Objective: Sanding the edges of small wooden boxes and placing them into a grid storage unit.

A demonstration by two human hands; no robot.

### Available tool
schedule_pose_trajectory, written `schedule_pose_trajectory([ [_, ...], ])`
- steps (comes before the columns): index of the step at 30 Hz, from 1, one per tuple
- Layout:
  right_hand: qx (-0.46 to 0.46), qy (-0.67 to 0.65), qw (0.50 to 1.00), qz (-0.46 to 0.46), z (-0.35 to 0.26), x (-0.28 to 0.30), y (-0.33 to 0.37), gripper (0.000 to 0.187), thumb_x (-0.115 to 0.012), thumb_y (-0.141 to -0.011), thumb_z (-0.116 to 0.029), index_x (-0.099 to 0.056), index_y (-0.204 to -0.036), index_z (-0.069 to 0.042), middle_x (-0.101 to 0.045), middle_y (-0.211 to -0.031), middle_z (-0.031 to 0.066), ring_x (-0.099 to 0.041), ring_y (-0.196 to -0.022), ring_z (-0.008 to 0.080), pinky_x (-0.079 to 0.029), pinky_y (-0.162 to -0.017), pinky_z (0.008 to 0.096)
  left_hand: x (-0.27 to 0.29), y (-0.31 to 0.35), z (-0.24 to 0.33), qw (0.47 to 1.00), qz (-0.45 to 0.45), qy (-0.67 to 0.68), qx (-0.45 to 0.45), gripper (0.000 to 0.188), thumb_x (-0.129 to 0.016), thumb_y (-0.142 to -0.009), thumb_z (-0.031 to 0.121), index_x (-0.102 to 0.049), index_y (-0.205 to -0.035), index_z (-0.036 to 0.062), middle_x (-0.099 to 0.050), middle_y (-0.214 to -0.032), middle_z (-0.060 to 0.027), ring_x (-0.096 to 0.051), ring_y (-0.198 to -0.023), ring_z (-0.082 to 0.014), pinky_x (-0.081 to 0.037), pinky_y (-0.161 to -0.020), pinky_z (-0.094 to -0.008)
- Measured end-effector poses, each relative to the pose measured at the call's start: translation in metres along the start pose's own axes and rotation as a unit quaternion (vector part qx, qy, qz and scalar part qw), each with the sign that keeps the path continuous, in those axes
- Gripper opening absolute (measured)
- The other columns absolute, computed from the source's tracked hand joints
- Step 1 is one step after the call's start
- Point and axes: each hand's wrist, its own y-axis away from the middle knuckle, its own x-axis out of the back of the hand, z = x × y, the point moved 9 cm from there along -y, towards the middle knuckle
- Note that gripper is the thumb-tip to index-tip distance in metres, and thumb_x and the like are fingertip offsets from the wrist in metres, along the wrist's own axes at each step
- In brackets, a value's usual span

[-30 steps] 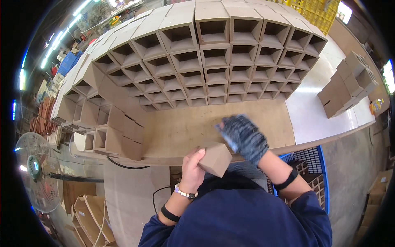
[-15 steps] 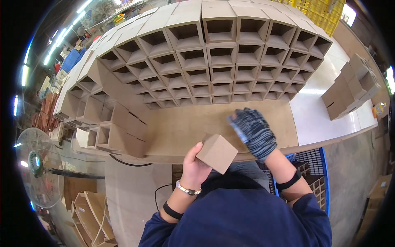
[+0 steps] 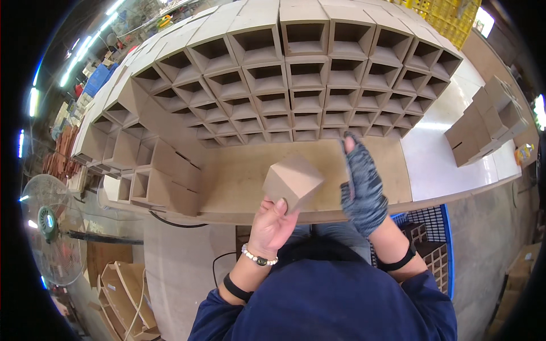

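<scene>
I see a bare left hand [image 3: 274,226] gripping a brown, square-sided box [image 3: 293,181].
Right of it, the grey knit-gloved right hand [image 3: 365,196]: grip, I cannot tell.

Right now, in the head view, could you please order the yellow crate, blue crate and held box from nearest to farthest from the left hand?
1. Held box: in the left hand.
2. Blue crate: lower right.
3. Yellow crate: upper right, farthest back.
</scene>
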Motion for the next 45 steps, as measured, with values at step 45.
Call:
schedule_pose_trajectory([
  [45, 0.081, 0.116, 0.983, -0.115, 0.033, -0.022, 0.002, 0.041, -0.046, -0.081, -0.014, -0.053, -0.122, -0.012, -0.057, -0.116, 0.0102, -0.052, -0.108, 0.0278, -0.037, -0.098, 0.0427, -0.012, 0.022, 0.005, 0.961, -0.044, -0.264, 0.071, 0.049, -0.047, -0.093, 0.029, -0.04, -0.128, -0.005, -0.05, -0.125, -0.011, -0.046, -0.116, -0.019, -0.035, -0.098, -0.0326],
])
